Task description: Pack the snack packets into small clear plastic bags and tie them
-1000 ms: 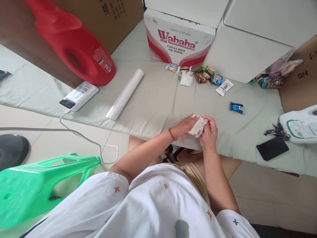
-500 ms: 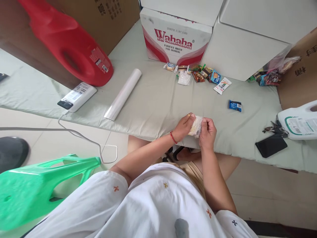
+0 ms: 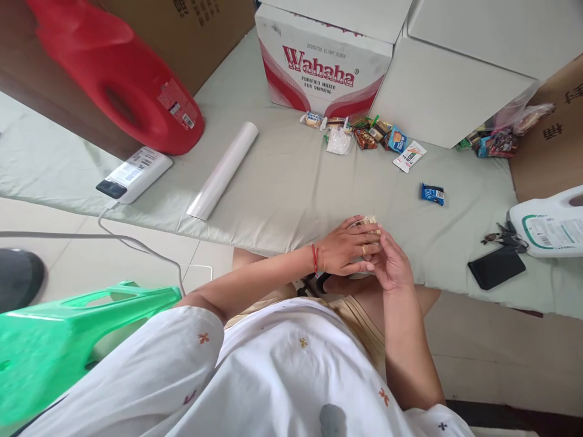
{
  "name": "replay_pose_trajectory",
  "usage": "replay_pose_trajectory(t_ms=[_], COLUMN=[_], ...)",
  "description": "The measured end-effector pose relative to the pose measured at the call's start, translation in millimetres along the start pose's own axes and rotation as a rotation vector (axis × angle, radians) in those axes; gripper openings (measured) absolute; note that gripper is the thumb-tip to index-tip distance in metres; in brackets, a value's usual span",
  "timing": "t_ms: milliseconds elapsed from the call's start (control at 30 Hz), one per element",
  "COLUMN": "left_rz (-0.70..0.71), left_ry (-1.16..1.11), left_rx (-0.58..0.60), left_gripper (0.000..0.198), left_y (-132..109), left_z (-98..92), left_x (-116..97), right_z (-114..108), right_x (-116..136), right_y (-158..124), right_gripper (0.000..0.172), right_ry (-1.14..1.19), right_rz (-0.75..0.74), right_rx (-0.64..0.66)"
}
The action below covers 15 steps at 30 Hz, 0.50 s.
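So the left hand [image 3: 348,247] is palm-down with its fingers stretched out and slightly spread, laid across the right hand [image 3: 394,264] near the counter's [image 3: 291,200] front edge. There's a pale little item [image 3: 371,220] mostly tucked under those left fingers, just a bit poking out past them on the far side. Right fingers are half hidden, so can't tell if they're actually pinching it. Beyond the fingers and off to the right there's a blue packet [image 3: 432,194], with a white packet [image 3: 409,156] further out. Well to the left of the fingers is a white roll [image 3: 223,171], and way over to the right are some keys [image 3: 503,235] by a white jug [image 3: 551,224].
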<state>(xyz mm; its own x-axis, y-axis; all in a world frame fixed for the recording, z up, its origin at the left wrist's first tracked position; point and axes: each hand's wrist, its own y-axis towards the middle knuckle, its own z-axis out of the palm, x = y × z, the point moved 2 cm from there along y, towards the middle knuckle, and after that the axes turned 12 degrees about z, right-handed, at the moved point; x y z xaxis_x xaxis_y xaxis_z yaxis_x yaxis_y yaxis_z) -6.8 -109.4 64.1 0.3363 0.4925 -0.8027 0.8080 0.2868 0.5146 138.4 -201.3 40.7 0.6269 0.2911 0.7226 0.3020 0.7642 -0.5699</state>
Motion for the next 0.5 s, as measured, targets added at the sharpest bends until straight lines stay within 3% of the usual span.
replay_pose_trajectory(t_ms=[33,100,167,200,233,300,367,500], left_rz=[-0.006,-0.105,-0.309,-0.433,-0.545,-0.679,-0.693,-0.668], left_ry=[-0.054,-0.149,-0.264,-0.352,-0.457,-0.647,-0.749,-0.758], left_rx=[-0.080,-0.363,-0.661,-0.730,-0.728,-0.608,-0.543,-0.621], left_gripper=[0.039,0.051,0.061,0.064,0.068,0.073,0.072,0.070], left_y=[-1.2,-4.1,-6.9,-7.3,-6.7,-3.8,-1.8,-3.0], left_z=[-1.3,-6.8,-11.9,-12.2,-11.0,-5.6,0.4,11.7], left_x=[-1.2,1.0,8.6,13.6,18.4,25.3,28.9,32.0], right_z=[-2.3,-5.0,-3.7,-1.4,1.5,7.6,12.4,14.1], right_x=[-0.2,-1.8,-5.1,-7.4,-9.8,-14.4,-17.9,-18.6], right_y=[1.6,6.0,10.1,11.4,12.2,11.6,8.3,-4.9], right_gripper=[0.042,0.043,0.045,0.046,0.046,0.048,0.051,0.054], right_ry=[0.026,0.072,0.085,0.073,0.048,-0.035,-0.155,-0.341], right_rz=[-0.039,-0.096,-0.112,-0.108,-0.100,-0.089,-0.094,-0.121], right_rx=[-0.031,-0.088,-0.108,-0.101,-0.092,-0.093,-0.132,-0.153])
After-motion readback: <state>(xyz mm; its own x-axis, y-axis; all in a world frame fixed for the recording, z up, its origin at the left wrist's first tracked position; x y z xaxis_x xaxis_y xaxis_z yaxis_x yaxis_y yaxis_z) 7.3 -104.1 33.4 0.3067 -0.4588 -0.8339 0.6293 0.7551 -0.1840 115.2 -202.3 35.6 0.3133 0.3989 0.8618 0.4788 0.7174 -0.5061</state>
